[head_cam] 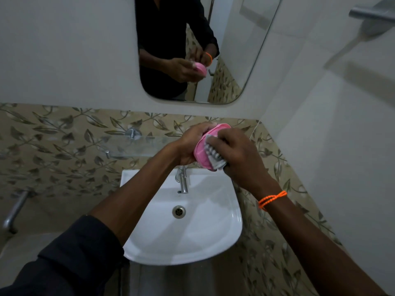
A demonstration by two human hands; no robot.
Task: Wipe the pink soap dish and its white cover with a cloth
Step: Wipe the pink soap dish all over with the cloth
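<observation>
Holding the pink soap dish [202, 151] up over the white sink [213, 231], the left hand [190, 144] has its fingers curled round the dish's left edge and top rim, dark sleeve [70, 259] pushed back on that forearm. Dish is oval, bright pink plastic, tilted on edge with its long axis running up-right, rim facing the camera. Against its right side sits a grey-white cloth [214, 155], bunched, with darker ribbed stripes; it touches the dish's inner face, probably inside the hollow, view too blocked to be sure. Right hand [237, 154] is closed on the cloth, knuckles toward camera, pressing it onto the dish; orange thread band [272, 198] on that wrist. Below the hands a chrome tap [183, 180] stands at the sink's back edge. Mirror [192, 50] above reflects the same hold.
</observation>
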